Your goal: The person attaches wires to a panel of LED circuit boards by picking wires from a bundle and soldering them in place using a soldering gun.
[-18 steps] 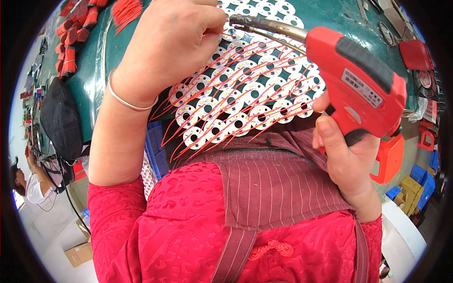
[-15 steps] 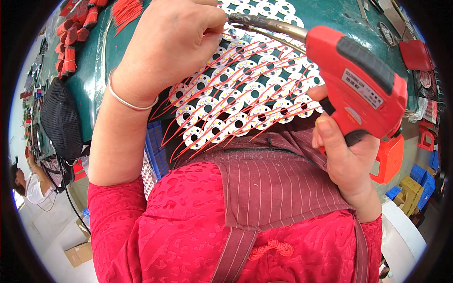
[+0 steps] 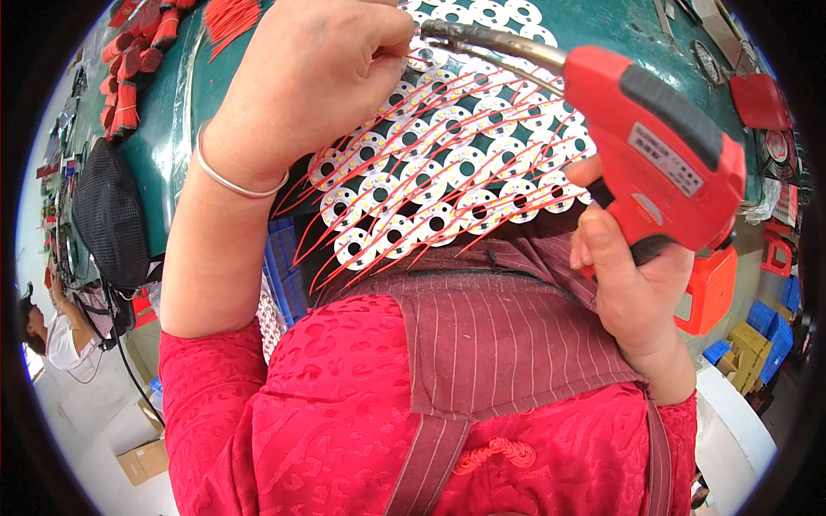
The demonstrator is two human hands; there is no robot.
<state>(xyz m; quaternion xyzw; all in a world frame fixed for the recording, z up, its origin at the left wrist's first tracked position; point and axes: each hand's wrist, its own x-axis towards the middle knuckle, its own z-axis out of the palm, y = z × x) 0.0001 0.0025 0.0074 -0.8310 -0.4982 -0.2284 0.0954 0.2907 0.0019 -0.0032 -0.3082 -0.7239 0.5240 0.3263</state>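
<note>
Our right hand (image 3: 635,284) grips the red soldering gun (image 3: 658,159) at right, which looks stiff and fairly heavy. Our left hand (image 3: 318,82), far left, is curled closed; on what, we cannot tell. Likely light, the white discs (image 3: 451,165) on the counter (image 3: 168,176) are best held edgewise.

White label (image 3: 665,161), smaller sticker (image 3: 647,208) on red soldering gun (image 3: 613,107) (print tiny).

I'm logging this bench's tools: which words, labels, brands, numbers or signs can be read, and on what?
White label on the red soldering gun: printed characters, which I won't copy out.
Sticker below it: too small to read.
White ring-shaped boards: any marks too small.
</note>
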